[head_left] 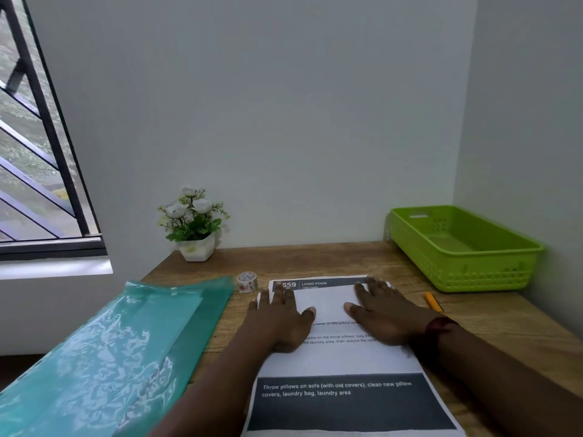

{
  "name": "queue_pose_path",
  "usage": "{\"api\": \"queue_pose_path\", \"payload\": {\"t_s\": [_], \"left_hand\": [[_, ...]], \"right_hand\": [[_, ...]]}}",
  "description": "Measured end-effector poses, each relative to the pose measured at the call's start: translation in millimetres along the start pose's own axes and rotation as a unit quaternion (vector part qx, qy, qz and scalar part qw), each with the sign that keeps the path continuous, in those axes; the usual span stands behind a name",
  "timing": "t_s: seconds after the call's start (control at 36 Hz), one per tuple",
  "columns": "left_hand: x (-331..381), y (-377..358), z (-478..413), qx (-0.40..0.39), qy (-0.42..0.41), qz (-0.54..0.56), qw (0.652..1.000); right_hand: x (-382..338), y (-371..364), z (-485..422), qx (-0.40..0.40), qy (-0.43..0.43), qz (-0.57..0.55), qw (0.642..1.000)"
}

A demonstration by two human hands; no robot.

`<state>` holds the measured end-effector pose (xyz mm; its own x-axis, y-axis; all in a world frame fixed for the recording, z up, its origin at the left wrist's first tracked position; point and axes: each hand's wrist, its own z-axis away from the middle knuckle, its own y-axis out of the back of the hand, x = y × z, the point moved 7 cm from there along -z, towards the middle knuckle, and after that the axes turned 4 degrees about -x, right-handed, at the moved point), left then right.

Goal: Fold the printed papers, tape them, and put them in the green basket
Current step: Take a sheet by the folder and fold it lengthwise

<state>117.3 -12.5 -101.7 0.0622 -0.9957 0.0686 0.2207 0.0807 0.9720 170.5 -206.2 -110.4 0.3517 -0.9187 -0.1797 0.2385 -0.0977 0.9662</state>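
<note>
Desk (362,263) runs out in front of me to the wall. Teal plastic folder (126,351) lies on the L side, hanging off the near edge. Printed paper (340,361) is dead centre, long axis pointing straight away from me, dark print block at the near end and header strip at the far end. Green basket (473,272) sits far R in the corner, well apart from the paper, w/ nothing I can see in it.

Both hands are on the paper's far half. L hand (280,316) and R hand (385,313) lie flat, fingers straight and spread, palms pressing down, pinching nothing. A blank white flap lies between and under them, covering some text. Prob a fold being pressed, but I can't tell where the crease runs.

Tape roll (247,282) stands just beside the paper's far L corner, so the L hand is nearer for it. R hand is nearer the basket. 1 yellow pencil (432,301) lies just R of the R hand.
</note>
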Motion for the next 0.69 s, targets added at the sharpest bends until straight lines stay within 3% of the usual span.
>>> {"api": "queue_pose_path", "payload": {"t_s": [0.69], "left_hand": [[-18.2,5.8,-3.6,0.035,0.059,0.034,0.997]], "right_hand": [[2.3,12.4,4.8,0.044,-0.015,0.046,0.998]]}}
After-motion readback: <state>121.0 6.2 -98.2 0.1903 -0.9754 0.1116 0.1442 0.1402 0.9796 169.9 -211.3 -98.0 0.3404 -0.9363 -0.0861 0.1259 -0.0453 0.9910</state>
